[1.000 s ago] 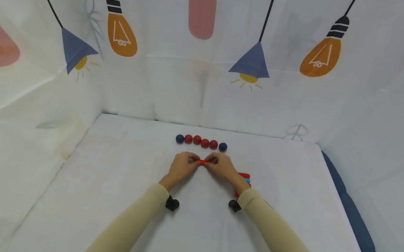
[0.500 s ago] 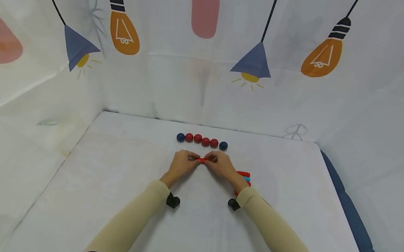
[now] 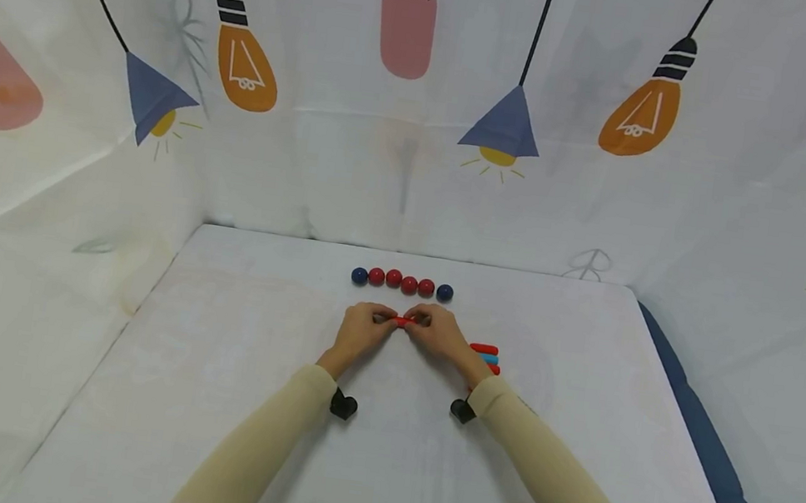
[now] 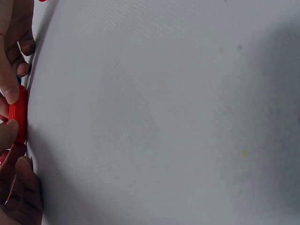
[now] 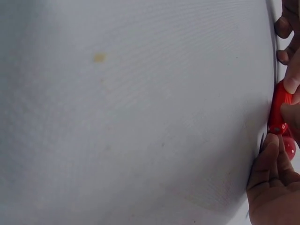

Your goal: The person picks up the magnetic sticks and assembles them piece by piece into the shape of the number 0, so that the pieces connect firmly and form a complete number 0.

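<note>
Both hands meet near the middle of the white table over a short red ribbed stick (image 3: 403, 322). My left hand (image 3: 361, 332) pinches its left part between thumb and fingers. From the other side my right hand (image 3: 440, 336) pinches it too. The wrist views show thumbs pressing on the ribbed side of the stick (image 5: 280, 108), which lies close over the tabletop. Just beyond the hands is a row of balls, several red ones (image 3: 394, 278) in the middle with a dark blue ball (image 3: 359, 276) at the left end and another dark blue ball (image 3: 445, 293) at the right end.
Beside the right wrist lie a red stick (image 3: 485, 349), a light blue stick (image 3: 489, 359) and another red stick (image 3: 495, 370), partly hidden by the forearm. The white tabletop (image 3: 234, 331) ends at a sheet wall (image 3: 291, 179) printed with lamps. A dark blue edge (image 3: 712, 440) runs along the right.
My right hand has shifted slightly to the left, and more of the sticks beside its wrist shows. The left hand keeps its hold on the red stick; the balls stay in their row.
</note>
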A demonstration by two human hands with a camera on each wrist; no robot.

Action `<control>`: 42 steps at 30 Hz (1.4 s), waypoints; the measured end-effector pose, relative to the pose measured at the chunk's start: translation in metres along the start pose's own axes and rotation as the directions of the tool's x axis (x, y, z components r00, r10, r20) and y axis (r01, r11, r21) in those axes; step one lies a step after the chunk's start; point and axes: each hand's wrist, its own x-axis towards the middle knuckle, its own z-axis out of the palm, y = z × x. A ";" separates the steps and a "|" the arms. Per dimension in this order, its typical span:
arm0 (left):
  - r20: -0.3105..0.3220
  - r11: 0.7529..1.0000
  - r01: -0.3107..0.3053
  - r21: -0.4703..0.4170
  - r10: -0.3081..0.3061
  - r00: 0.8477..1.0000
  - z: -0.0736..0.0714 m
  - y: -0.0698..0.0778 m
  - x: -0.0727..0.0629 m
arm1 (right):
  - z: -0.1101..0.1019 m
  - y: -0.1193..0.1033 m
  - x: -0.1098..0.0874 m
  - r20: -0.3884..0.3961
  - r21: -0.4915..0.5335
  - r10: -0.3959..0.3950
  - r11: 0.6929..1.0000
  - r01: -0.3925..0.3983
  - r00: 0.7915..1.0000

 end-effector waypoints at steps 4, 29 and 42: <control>-0.004 1.000 -0.005 0.010 0.005 1.000 0.000 -0.002 -0.001 | 0.000 0.000 -0.001 0.002 0.022 0.003 1.000 -0.003 1.000; 0.042 0.999 0.043 -0.001 -0.043 0.998 0.000 0.005 -0.002 | -0.058 -0.016 0.010 -0.055 -0.035 -0.018 0.999 0.016 0.998; 0.045 0.999 0.040 -0.012 -0.040 0.998 -0.002 0.002 -0.003 | -0.059 0.003 0.009 -0.298 -0.025 0.004 1.000 -0.012 0.955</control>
